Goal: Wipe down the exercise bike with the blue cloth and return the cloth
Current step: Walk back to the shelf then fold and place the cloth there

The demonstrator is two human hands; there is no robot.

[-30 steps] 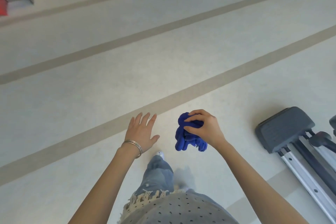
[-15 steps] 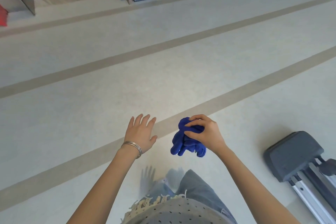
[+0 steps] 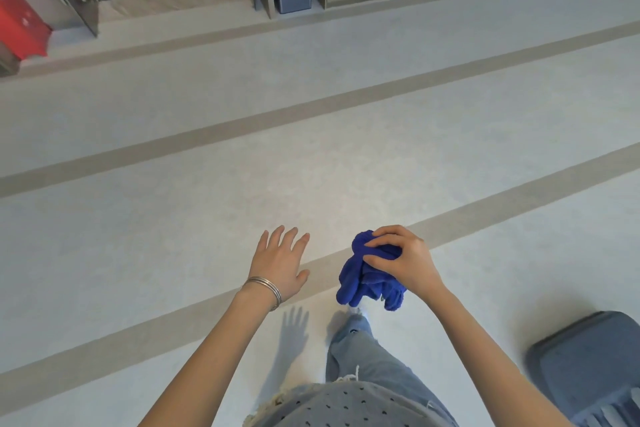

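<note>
Right hand [image 3: 405, 263]: fingers curling round the bunched blue cloth [image 3: 363, 277], holding it above the floor [image 3: 173, 218], well apart from the exercise bike [image 3: 588, 360].
Left hand [image 3: 280, 263]: fingers spreading straight, holding nothing.
Risk: folds are dangling below the grip, so a slackening hold is likely dropping the cloth.

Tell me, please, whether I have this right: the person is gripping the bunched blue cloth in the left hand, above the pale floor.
Not quite. The head view shows the right hand, not the left, gripping the bunched blue cloth above the pale floor. The left hand, with bangles at the wrist, is spread open and holds nothing.
</note>
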